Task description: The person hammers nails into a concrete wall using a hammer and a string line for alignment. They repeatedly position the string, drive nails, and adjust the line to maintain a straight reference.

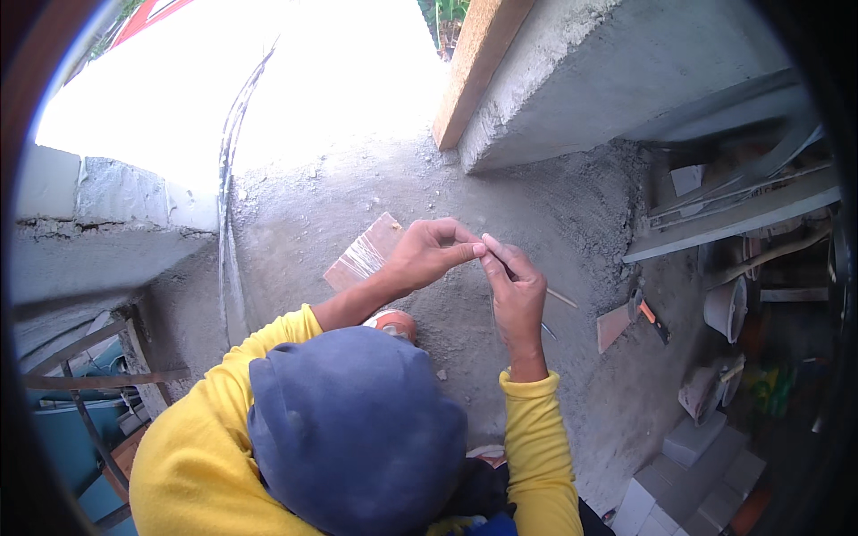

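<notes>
My left hand [435, 254] and my right hand [518, 290] meet in front of me, thumbs and fingertips pinched together. Whatever lies between the fingertips is too small to make out. A thin dark shape shows along the right hand's fingers, and a faint line seems to hang below them. Beside my left wrist, on the rough grey floor, lies a flat board [380, 234] with white string [362, 258] wound around it. A thin pale stick [562, 297] and a small curved metal piece [549, 331] show just right of my right hand.
Farther right, an orange and black cutter-like tool [650, 313] lies against a reddish flat piece [613, 328]. Buckets [725, 309] and grey blocks [694, 439] stand at the right. A wooden beam [478, 67] borders a concrete slab [617, 85]. Long thin rods [227, 192] rise at left.
</notes>
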Tool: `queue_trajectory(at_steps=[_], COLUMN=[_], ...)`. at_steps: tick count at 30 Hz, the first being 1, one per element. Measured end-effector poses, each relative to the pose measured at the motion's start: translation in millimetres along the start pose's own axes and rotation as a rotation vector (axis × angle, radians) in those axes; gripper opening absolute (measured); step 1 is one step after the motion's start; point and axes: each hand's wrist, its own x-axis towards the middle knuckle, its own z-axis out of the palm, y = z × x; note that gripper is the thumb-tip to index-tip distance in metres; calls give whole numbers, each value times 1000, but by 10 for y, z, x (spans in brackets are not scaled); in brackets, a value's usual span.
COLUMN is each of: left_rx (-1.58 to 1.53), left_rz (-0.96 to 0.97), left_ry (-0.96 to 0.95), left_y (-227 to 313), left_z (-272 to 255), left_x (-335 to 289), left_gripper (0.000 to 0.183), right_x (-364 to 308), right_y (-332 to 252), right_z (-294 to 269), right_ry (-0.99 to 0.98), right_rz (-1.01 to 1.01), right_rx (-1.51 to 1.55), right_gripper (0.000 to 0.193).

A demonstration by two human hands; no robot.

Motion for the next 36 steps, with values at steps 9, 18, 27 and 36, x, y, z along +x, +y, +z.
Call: queue_trajectory(at_steps=[9,18,27,36], left_rx=[410,336,-118,-20], left_rz=[59,-62,-324,-269], left_ry=[68,39,23,-42], left_y=[220,139,-252,-261], left_z=[-19,-14,20,-9], left_x=[-93,-67,-90,-117], left_gripper=[28,24,21,24], right_x=[-4,12,-156,-94], right_y=[-63,44,114,64], right_z=[21,-12,138,30], right_ry=[-22,-10,9,-95], right_rz=[-181,-556,-135,-26], right_rx=[-429,-839,-502,-444], right_gripper=[19,12,8,10])
